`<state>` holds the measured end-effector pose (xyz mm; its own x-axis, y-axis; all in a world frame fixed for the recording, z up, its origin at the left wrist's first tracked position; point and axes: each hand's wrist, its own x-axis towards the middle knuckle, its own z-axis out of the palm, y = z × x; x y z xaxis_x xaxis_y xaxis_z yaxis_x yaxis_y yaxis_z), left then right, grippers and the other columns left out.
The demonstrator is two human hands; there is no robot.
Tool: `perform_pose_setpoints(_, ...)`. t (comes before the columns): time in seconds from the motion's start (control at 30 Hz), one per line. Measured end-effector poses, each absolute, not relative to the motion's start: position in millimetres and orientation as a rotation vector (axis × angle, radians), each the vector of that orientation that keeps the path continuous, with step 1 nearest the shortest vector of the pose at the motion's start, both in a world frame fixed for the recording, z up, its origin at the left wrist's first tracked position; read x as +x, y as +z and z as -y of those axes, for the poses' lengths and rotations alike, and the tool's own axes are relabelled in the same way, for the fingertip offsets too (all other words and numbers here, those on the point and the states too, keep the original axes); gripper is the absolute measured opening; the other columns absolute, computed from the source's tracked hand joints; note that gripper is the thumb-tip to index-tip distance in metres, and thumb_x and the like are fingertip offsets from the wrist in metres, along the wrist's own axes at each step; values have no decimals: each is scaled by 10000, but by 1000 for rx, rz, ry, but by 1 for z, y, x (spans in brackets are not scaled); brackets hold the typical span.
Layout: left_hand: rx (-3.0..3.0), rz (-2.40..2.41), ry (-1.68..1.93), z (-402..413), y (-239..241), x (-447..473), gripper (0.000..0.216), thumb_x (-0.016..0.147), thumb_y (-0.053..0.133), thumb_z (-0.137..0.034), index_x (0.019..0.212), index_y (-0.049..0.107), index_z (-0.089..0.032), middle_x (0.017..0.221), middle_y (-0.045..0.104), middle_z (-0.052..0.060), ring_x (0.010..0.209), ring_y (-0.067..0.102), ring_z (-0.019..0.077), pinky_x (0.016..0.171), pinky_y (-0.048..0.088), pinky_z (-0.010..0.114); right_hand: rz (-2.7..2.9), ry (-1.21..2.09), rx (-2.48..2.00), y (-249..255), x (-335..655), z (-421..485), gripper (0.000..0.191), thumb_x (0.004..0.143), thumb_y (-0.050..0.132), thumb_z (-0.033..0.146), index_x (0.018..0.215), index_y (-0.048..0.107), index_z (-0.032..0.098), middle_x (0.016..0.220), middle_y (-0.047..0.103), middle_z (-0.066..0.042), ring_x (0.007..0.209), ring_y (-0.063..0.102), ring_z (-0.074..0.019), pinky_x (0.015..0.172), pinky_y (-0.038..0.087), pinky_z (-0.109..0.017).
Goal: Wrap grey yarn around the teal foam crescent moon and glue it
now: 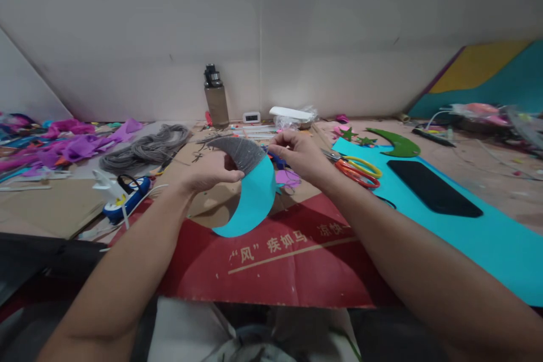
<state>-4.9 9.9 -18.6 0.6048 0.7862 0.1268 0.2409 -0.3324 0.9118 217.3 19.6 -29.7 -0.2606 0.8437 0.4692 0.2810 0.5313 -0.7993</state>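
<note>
My left hand is closed on a cyan foam crescent, held up above the red cardboard. The crescent's upper end is wrapped in grey string. My right hand is pinched shut at the crescent's top right, apparently on the thin grey string, which is too fine to see clearly. A coil of grey string lies on the table behind my left hand.
Orange and yellow scissors lie right of my right hand on a cyan foam sheet with a black piece and a green crescent. A blue glue gun sits left; a bottle stands at the back wall.
</note>
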Motion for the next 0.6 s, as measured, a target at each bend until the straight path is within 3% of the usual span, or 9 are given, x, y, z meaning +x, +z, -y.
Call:
perform_pose_setpoints(0.23,1714,-787,758,-9,-19,-7,346,611,725,-210,934,642,-116,812,664,61,780,608,183,787,474,328,1663,1266,-760,-34,212,-19,137,775,609,280,784,495,205,617,502,50,512,450,-77,517,373,-237)
perform_pose_setpoints(0.37,1658,-768,790,-9,-19,-6,329,573,725,-174,884,637,-112,782,652,52,722,585,157,694,467,275,1723,1230,-779,-30,214,-15,53,790,566,231,826,550,196,641,510,36,513,397,-70,493,323,-223)
perform_pose_setpoints(0.6,1595,-748,781,-8,-18,-4,360,547,675,-141,904,632,-124,832,670,49,783,609,182,720,475,290,1834,1057,-907,-22,220,-11,239,749,653,350,905,659,170,691,549,4,599,435,-97,536,330,-242)
